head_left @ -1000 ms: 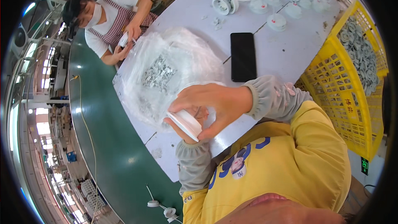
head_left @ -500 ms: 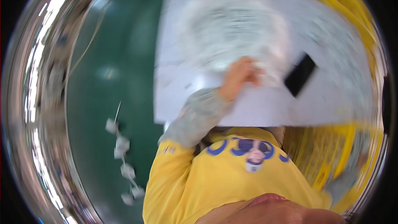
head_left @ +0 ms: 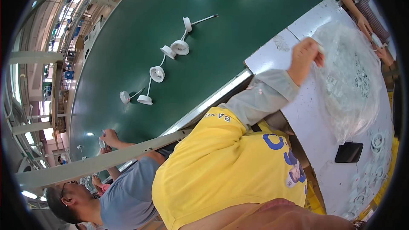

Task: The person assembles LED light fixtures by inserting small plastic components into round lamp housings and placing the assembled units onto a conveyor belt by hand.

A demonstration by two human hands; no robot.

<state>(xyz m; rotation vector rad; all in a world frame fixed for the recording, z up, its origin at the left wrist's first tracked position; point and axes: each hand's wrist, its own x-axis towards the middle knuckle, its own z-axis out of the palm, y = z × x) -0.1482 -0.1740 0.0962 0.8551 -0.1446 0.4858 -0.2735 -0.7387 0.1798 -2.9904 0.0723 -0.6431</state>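
Note:
My left hand (head_left: 305, 58), in a grey oversleeve, is raised over the white table (head_left: 309, 121) at the near side of a clear plastic bag. Its fingers are curled and pinch a small white piece (head_left: 320, 49), mostly hidden, so its kind does not show. The clear plastic bag (head_left: 347, 83) is crumpled and holds many small pale parts. A black phone (head_left: 349, 152) lies on the table beside the bag's lower end. White rings (head_left: 377, 142) and other small clear pieces are scattered along the table's right side. My right hand is out of view.
Several round white fittings (head_left: 157, 74), joined by white cable, lie on the green work surface (head_left: 230, 55). A grey rail (head_left: 102, 162) crosses the lower left, by a co-worker in a blue-grey shirt (head_left: 128, 196). Another person's hands (head_left: 366, 27) hold something white beyond the bag.
The view has swung left, bringing the green surface, the fittings and the co-worker into sight. My left hand stays closed and is now at the bag's left side.

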